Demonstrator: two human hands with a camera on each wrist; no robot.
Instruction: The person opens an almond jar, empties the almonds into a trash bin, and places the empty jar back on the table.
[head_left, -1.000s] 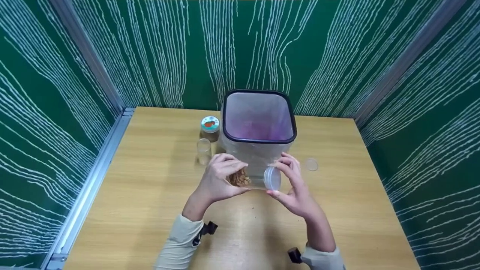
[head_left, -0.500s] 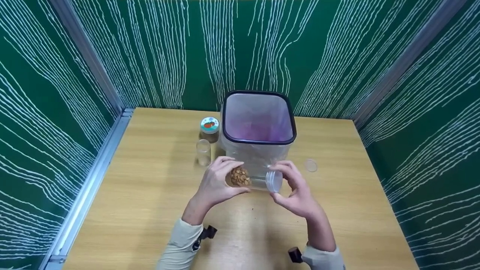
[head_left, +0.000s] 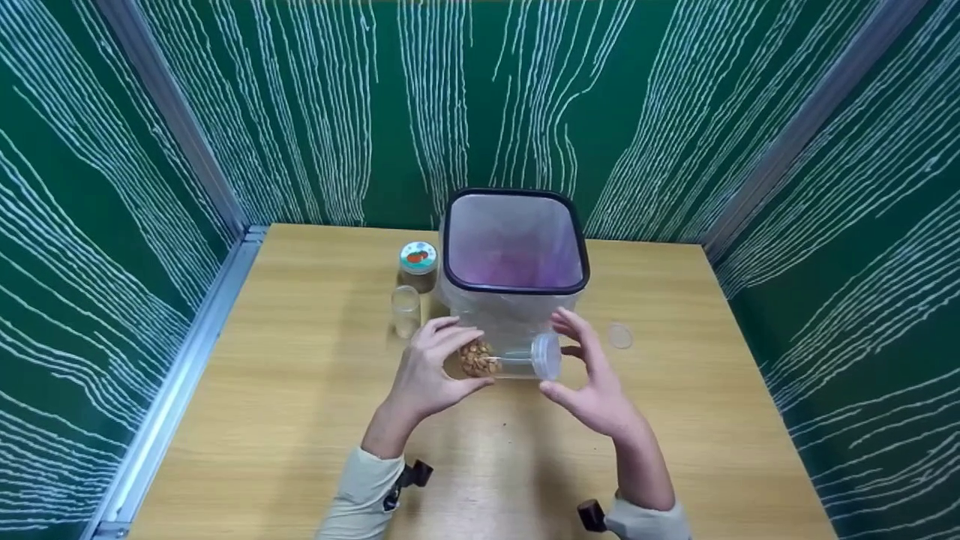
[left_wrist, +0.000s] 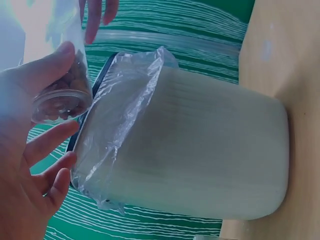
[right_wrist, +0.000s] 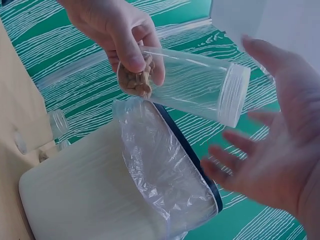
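Observation:
In front of the bin, my left hand point(head_left: 427, 371) grips the base end of a clear plastic jar point(head_left: 516, 364), its thumb and fingers around the wall. The jar lies sideways in the air, with brown nut-like pieces point(head_left: 478, 358) gathered at the base. A translucent ridged lid point(right_wrist: 234, 95) sits on its other end, pointing to the right. My right hand point(head_left: 596, 394) is around that end with fingers spread; the right wrist view shows a gap between its fingers point(right_wrist: 235, 145) and the lid.
Behind the hands stands a pale bin with a black rim point(head_left: 517, 289) and a clear plastic liner point(left_wrist: 125, 115). Left of it are a small jar with a printed lid point(head_left: 418, 257) and a clear container point(head_left: 406, 311). A clear disc point(head_left: 620, 335) lies at right.
My right hand has let go of the lid and its fingers have spread. The jar has turned slightly in my left hand, and the pieces inside have shifted.

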